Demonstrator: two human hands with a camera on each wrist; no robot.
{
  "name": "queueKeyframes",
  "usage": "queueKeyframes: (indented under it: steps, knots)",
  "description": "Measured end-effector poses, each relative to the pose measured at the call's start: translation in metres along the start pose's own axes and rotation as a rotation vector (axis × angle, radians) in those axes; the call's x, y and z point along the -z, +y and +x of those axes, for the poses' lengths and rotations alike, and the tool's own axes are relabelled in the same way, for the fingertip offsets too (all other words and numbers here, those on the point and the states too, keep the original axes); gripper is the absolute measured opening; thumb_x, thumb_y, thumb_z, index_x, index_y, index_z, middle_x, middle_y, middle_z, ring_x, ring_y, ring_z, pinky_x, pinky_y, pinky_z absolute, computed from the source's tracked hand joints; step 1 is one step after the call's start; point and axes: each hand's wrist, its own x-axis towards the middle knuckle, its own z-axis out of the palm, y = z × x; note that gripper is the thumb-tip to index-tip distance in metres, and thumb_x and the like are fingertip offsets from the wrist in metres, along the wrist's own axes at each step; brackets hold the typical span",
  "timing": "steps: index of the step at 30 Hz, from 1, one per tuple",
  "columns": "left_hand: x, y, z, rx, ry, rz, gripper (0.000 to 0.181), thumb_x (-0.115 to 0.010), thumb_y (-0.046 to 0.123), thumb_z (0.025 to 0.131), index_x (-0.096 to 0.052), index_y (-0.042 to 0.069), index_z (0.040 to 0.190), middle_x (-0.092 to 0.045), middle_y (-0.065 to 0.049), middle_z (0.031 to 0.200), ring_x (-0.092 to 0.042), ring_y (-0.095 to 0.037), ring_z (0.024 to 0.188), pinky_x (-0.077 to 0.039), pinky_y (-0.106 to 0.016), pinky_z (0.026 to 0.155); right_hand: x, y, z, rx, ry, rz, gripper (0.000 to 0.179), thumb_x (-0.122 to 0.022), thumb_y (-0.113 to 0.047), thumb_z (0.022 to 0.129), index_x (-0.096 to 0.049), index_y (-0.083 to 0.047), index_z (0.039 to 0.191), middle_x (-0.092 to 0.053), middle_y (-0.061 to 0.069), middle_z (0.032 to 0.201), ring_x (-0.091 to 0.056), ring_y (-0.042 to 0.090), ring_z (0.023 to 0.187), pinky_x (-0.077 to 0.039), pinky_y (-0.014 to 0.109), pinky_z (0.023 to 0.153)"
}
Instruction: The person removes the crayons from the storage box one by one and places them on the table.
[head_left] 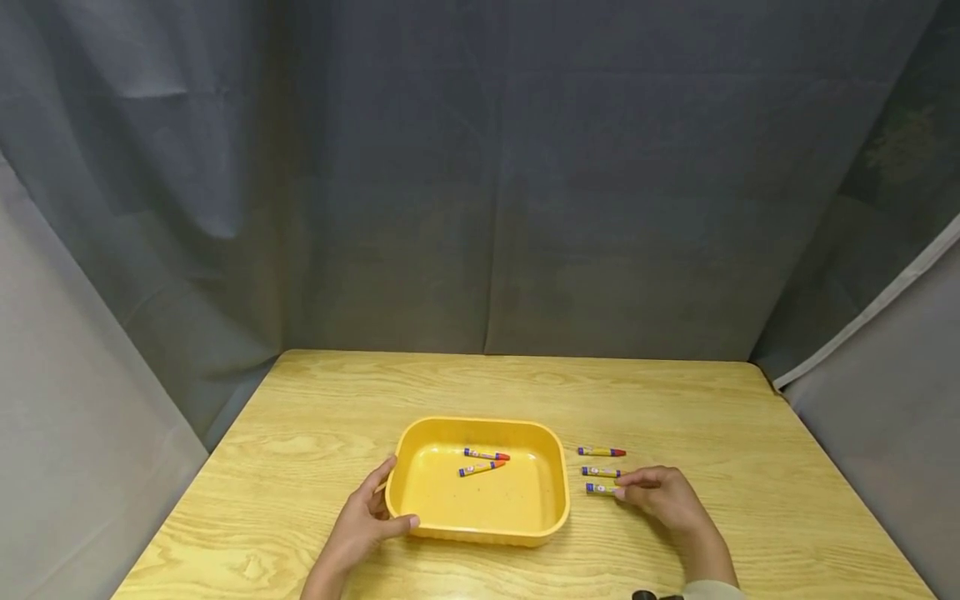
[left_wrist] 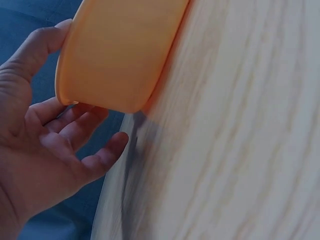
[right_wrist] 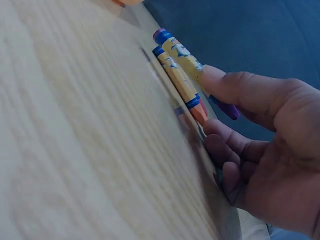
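We saw the right hand (head_left: 670, 500) pinching a purple-tipped crayon (right_wrist: 181, 52) between thumb and fingertips, close together on its wrapper. The crayon was right of the yellow plastic tray (head_left: 480, 510), just beside an orange-tipped crayon (right_wrist: 177, 77) on the table; a red-tipped crayon (head_left: 600, 452) lay farther back. We saw the left hand (head_left: 358, 523) clamped on the tray's left end, thumb at the rim, fingers curled outside. Two more crayons (head_left: 482, 469) lay inside the tray, on the wood-grain table (head_left: 337, 400) before grey curtains (head_left: 397, 208).
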Motion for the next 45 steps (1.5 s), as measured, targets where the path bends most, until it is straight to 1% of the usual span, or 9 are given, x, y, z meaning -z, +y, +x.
queueKeyframes:
  steps: [4, 9, 14, 19, 22, 28, 36, 41, 45]
  knots:
    - [0.000, 0.001, -0.001, 0.003, -0.001, -0.031, 0.098, -0.081, 0.008, 0.071, -0.019, 0.005, 0.148, -0.032, -0.026, 0.142, -0.052, -0.040, 0.110, -0.049, -0.036, 0.083, -0.003, 0.002, 0.001, 0.006, 0.018, -0.052, 0.024, -0.078, -0.015, 0.075, -0.070, 0.000, 0.092, -0.047, 0.017, 0.110, -0.042, 0.032, 0.101, -0.040, 0.041, 0.080]
    - [0.000, 0.003, -0.001, -0.001, -0.003, -0.045, 0.098, -0.080, 0.007, 0.072, -0.017, 0.004, 0.148, -0.033, -0.027, 0.141, -0.052, -0.040, 0.110, -0.049, -0.037, 0.083, -0.006, 0.000, -0.001, 0.027, 0.044, -0.153, 0.019, -0.077, -0.013, 0.075, -0.071, -0.001, 0.089, -0.047, 0.016, 0.106, -0.043, 0.033, 0.098, -0.040, 0.046, 0.080]
    - [0.001, 0.002, -0.001, -0.001, -0.014, -0.049, 0.098, -0.079, 0.006, 0.073, -0.016, 0.004, 0.148, -0.031, -0.028, 0.142, -0.052, -0.040, 0.110, -0.049, -0.036, 0.083, -0.007, 0.000, -0.002, 0.038, 0.042, -0.182, 0.014, -0.075, -0.008, 0.076, -0.070, -0.001, 0.087, -0.045, 0.017, 0.107, -0.043, 0.034, 0.098, -0.041, 0.047, 0.080]
    - [0.001, 0.003, -0.002, -0.004, -0.018, -0.062, 0.098, -0.079, 0.005, 0.073, -0.016, 0.004, 0.148, -0.029, -0.028, 0.142, -0.052, -0.041, 0.110, -0.049, -0.035, 0.083, -0.005, -0.005, -0.004, 0.034, 0.026, -0.228, 0.019, -0.074, -0.014, 0.079, -0.071, -0.003, 0.094, -0.055, 0.016, 0.111, -0.048, 0.037, 0.104, -0.041, 0.054, 0.084]
    - [0.000, 0.003, -0.002, -0.006, -0.017, -0.060, 0.098, -0.079, 0.006, 0.073, -0.016, 0.004, 0.148, -0.029, -0.027, 0.143, -0.052, -0.040, 0.110, -0.049, -0.035, 0.083, -0.001, -0.014, -0.007, 0.052, 0.013, -0.254, 0.026, -0.072, -0.018, 0.081, -0.069, -0.003, 0.102, -0.058, 0.016, 0.111, -0.053, 0.035, 0.100, -0.044, 0.053, 0.081]
    - [0.000, 0.001, -0.003, -0.002, -0.007, -0.041, 0.098, -0.080, 0.008, 0.072, -0.018, 0.004, 0.148, -0.032, -0.027, 0.141, -0.053, -0.040, 0.107, -0.049, -0.036, 0.082, -0.002, -0.041, -0.007, 0.142, -0.007, -0.169, 0.039, -0.073, -0.022, 0.081, -0.065, 0.000, 0.113, -0.059, 0.014, 0.109, -0.053, 0.024, 0.088, -0.046, 0.035, 0.068]
    - [0.000, -0.002, -0.001, -0.013, 0.005, -0.018, 0.097, -0.081, 0.011, 0.072, -0.019, 0.005, 0.148, -0.035, -0.026, 0.140, -0.052, -0.039, 0.109, -0.048, -0.035, 0.083, -0.017, -0.066, -0.002, 0.244, -0.063, -0.079, 0.036, -0.073, -0.018, 0.082, -0.065, -0.002, 0.113, -0.057, 0.011, 0.099, -0.052, 0.027, 0.095, -0.048, 0.037, 0.072]
    - [0.001, -0.003, 0.000, -0.016, 0.006, -0.015, 0.097, -0.080, 0.011, 0.073, -0.019, 0.005, 0.148, -0.036, -0.027, 0.139, -0.053, -0.039, 0.108, -0.049, -0.037, 0.082, -0.032, -0.078, 0.004, 0.279, -0.115, -0.006, 0.037, -0.073, -0.018, 0.082, -0.065, -0.001, 0.114, -0.057, 0.014, 0.101, -0.052, 0.028, 0.095, -0.050, 0.036, 0.072]
    - [0.000, -0.004, 0.000, 0.011, 0.019, 0.007, 0.098, -0.081, 0.012, 0.072, -0.020, 0.007, 0.148, -0.036, -0.024, 0.140, -0.053, -0.037, 0.109, -0.047, -0.039, 0.085, -0.046, -0.087, 0.010, 0.299, -0.162, 0.016, 0.037, -0.074, -0.021, 0.081, -0.066, -0.003, 0.113, -0.057, 0.016, 0.109, -0.052, 0.028, 0.097, -0.051, 0.032, 0.071]
